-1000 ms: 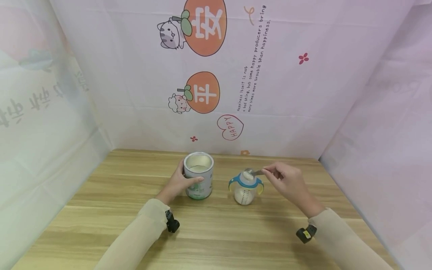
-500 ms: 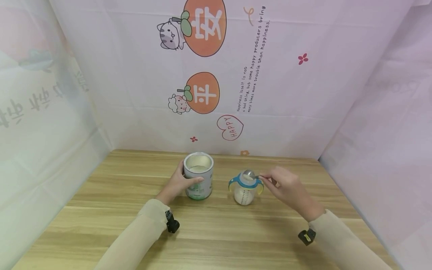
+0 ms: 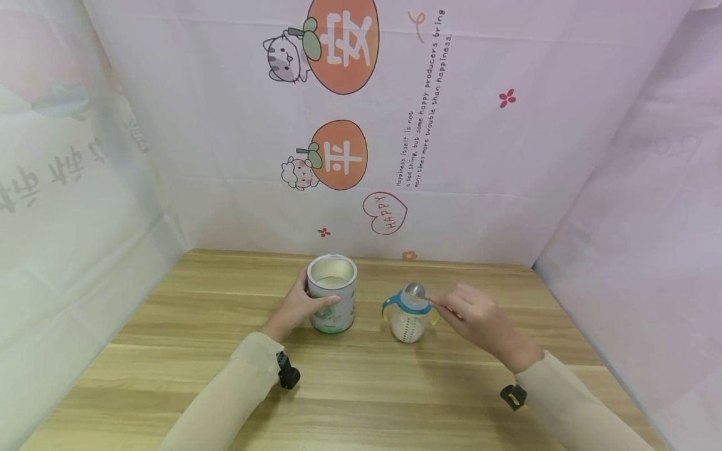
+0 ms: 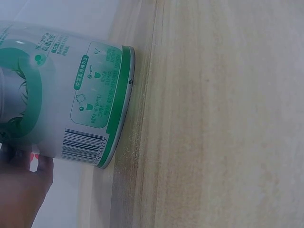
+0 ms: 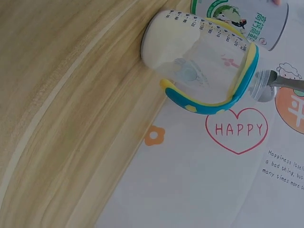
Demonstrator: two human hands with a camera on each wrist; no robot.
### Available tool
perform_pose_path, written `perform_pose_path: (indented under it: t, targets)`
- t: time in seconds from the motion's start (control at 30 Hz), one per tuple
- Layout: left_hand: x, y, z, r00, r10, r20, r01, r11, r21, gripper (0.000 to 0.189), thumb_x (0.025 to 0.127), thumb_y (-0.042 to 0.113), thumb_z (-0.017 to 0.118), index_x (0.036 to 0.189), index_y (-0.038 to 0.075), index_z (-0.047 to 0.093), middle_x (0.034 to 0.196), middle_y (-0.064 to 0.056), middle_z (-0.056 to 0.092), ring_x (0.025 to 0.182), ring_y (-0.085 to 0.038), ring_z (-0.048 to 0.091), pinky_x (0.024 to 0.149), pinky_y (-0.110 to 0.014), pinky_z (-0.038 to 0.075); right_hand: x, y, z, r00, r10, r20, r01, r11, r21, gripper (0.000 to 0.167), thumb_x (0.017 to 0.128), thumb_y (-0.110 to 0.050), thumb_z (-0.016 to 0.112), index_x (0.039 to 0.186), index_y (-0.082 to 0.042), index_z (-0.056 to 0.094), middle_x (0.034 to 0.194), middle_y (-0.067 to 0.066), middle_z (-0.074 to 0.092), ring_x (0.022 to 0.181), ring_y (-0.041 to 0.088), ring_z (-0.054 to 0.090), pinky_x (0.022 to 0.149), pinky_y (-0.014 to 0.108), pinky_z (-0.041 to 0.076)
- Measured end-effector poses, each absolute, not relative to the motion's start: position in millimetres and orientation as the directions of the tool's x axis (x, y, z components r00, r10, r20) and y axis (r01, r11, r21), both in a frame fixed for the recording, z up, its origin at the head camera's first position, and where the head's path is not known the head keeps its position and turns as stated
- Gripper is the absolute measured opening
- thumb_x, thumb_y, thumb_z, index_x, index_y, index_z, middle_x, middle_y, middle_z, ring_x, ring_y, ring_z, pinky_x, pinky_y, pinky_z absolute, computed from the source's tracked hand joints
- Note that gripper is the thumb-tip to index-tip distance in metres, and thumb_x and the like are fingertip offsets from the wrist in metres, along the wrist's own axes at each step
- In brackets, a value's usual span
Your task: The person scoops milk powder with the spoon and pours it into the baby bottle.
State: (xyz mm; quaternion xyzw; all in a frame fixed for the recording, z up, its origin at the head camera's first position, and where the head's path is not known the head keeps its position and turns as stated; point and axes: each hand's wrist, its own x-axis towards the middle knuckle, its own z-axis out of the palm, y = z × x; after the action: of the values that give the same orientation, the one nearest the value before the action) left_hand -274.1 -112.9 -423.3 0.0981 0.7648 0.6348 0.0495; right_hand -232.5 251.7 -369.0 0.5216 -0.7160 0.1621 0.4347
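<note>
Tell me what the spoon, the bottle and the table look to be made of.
Spoon: probably polished metal, from its silvery sheen.
Bottle: clear, smooth plastic or glass; the white contents show through.
Table: smooth-looking wood or laminate, given its streaky grain.

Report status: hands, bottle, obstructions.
Left hand grips can. Right hand pinches spoon at top of bottle. Bottle upright, partly filled. Nothing seen in the way.

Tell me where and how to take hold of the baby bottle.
Probably best by the left handle of the baby bottle, as the head view shows it, coming from the left through the gap beside the can. The bottle stands upright, and that handle curves out from the body, uncovered. The spoon reaches over the mouth from the right, crowding that side.
</note>
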Motion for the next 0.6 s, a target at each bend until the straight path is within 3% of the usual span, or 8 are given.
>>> perform_pose_path:
  t: [0.43, 0.6]
  targets:
    - [-286.6, -115.0, -442.6, -0.974, 0.206, 0.093, 0.126, 0.152, 0.980, 0.104, 0.076, 0.036, 0.090, 0.155, 0.024, 0.023, 0.150, -0.013, 0.041, 0.140, -0.035, 0.037, 0.114, -0.058, 0.028, -231.6, 253.2, -369.7, -0.067, -0.620, 0.782, -0.886, 0.397, 0.239, 0.033, 0.106, -0.023, 0.052, 0.089, -0.002, 0.072, 0.073, -0.003, 0.063, 0.061, 0.005, 0.047, 0.052, 0.011, 0.041]
    - [-287.4, -115.4, -444.2, -0.974, 0.205, 0.099, 0.130, 0.143, 0.981, 0.104, 0.075, 0.037, 0.090, 0.154, 0.025, 0.024, 0.149, -0.013, 0.042, 0.139, -0.033, 0.039, 0.114, -0.057, 0.029, -233.5, 254.2, -370.5, -0.089, -0.598, 0.796, -0.888, 0.410, 0.209, 0.033, 0.106, -0.025, 0.054, 0.088, -0.004, 0.072, 0.074, -0.004, 0.063, 0.060, 0.004, 0.047, 0.052, 0.010, 0.039]
